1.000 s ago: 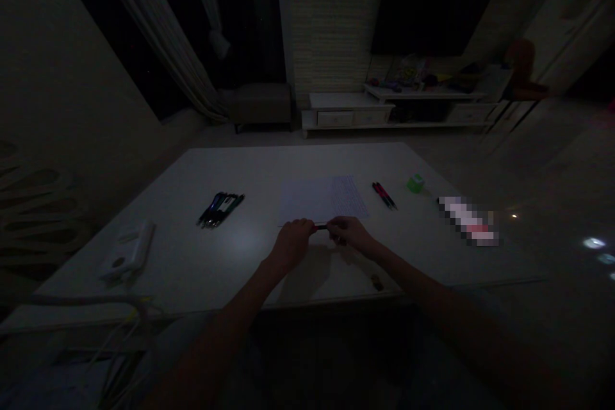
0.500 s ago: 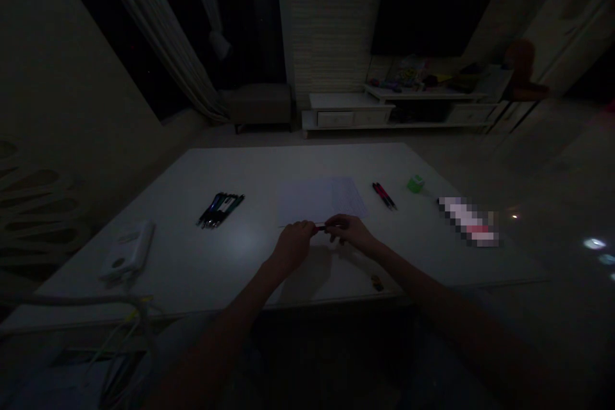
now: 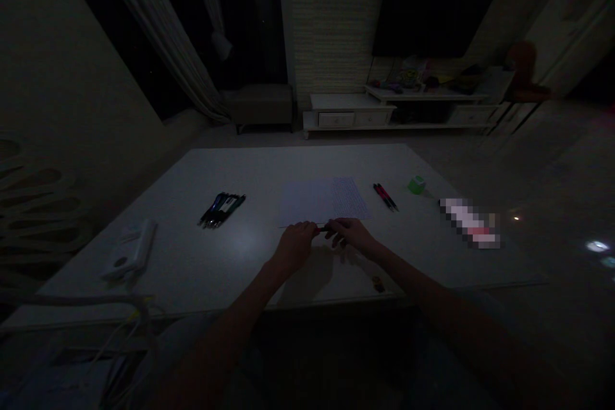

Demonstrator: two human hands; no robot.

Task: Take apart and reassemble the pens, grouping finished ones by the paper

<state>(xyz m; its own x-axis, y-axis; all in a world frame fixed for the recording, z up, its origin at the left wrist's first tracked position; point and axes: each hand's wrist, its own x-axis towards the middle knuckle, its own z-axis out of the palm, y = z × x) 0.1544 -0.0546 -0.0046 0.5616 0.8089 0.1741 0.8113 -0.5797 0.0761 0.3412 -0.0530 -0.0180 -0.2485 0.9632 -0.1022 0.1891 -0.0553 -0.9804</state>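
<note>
The person's left hand (image 3: 294, 245) and right hand (image 3: 350, 235) are together above the near edge of a sheet of paper (image 3: 321, 200), and both are mostly closed. Between them is a red and black pen (image 3: 323, 229), lying almost level, and the fingers of both hands pinch it, so most of its body is hidden. The hands are just near the paper, but I cannot tell if they touch it.

All this is on a wide white table (image 3: 307, 163) with a smooth, flat top. The sheet is thin and rectangular, and small lines of writing fill its right part. To the left of it lies a group of dark pens (image 3: 221, 211), loose side by side with no box or cup around them. To the right lie two red and black pens (image 3: 385, 197), and further right is a small green object (image 3: 416, 185). Beyond this, near the right edge, a long object (image 3: 469, 223) is blurred, so I cannot tell what it is. A white plastic box (image 3: 129, 248) lies near the left edge, and a tiny dark object (image 3: 378, 284) lies near the near edge. Far away stands a low white cabinet (image 3: 350, 118) with drawers, and many small things are on its upper shelf.
</note>
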